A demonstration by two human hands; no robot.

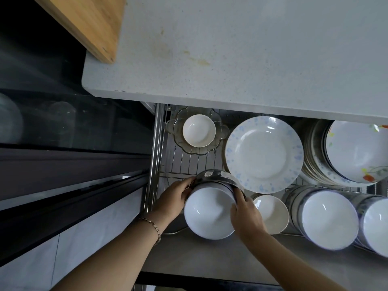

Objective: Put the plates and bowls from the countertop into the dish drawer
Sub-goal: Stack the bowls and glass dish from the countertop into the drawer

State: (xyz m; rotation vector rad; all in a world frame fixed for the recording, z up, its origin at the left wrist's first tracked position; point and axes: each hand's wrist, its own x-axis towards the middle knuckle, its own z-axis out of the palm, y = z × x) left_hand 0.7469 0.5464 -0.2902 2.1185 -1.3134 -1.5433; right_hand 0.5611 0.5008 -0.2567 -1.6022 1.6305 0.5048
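A stack of white bowls [207, 213] with a steel bowl at its bottom hangs over the front left of the open dish drawer [156, 156]. My left hand [174, 196] grips the stack's left side and my right hand [246, 215] grips its right side. In the drawer lie a blue-flowered white plate [264, 154], a small white bowl [199, 130] inside a glass dish [223, 131], a cream bowl [273, 213], a pile of plates [354, 152] and two stacks of white bowls [329, 219] at the right.
The grey countertop [231, 49] overhangs the drawer's back. A wooden cutting board [88, 24] lies at its far left corner. Dark glass-fronted cabinets [63, 133] fill the left side.
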